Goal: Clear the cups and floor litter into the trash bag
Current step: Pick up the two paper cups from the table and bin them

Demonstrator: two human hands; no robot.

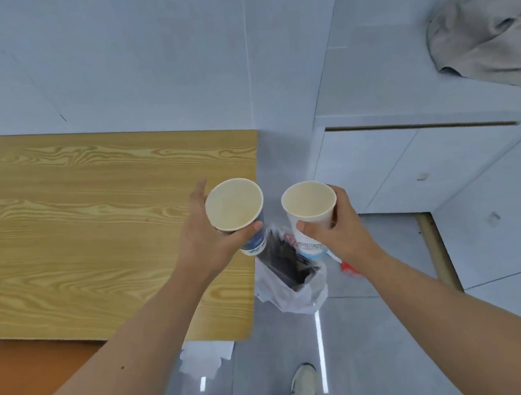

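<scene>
I hold two empty paper cups, both upright, out in front of me. My left hand [207, 237] grips the left cup [233, 204], which has a dark blue printed side, over the right edge of the wooden table [95, 213]. My right hand [335, 231] grips the right cup [309, 200], white with a light blue print. Below and between the cups, a white plastic trash bag [296, 289] sits on the floor with its mouth open and dark contents inside. A crumpled white paper [204, 358] lies on the floor by the table's near corner.
A red and white scrap [348, 267] lies on the floor right of the bag. White cabinets [409, 167] stand to the right, with a beige cloth [485, 35] on top. An orange seat [31, 378] is at lower left. My shoe [304, 381] is on the grey floor.
</scene>
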